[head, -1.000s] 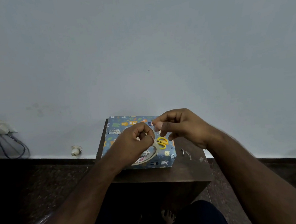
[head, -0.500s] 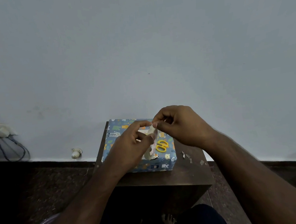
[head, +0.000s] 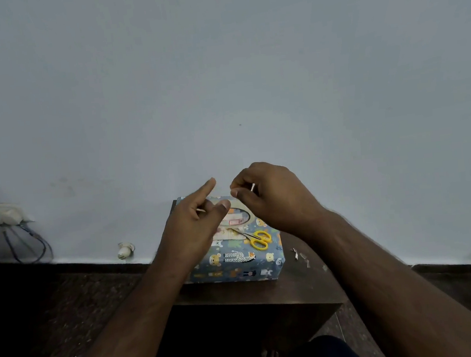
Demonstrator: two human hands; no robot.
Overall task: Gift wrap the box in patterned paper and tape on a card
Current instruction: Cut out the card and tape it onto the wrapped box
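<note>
under both raised hands sits the wrapped box (head: 237,264), scissors (head: 259,239) and tape roll (head: 237,220) on top. left hand (head: 195,225) is loose, forefinger out; right hand (head: 270,198) pinches a tape strip (head: 252,188). best keep that strip taut, unfolded.

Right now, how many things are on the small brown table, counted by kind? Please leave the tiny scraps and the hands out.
Wrapped box: 1
Yellow-handled scissors, lying on the box: 1
Tape roll, lying on the box and partly hidden by the left hand: 1
Total: 3
</note>
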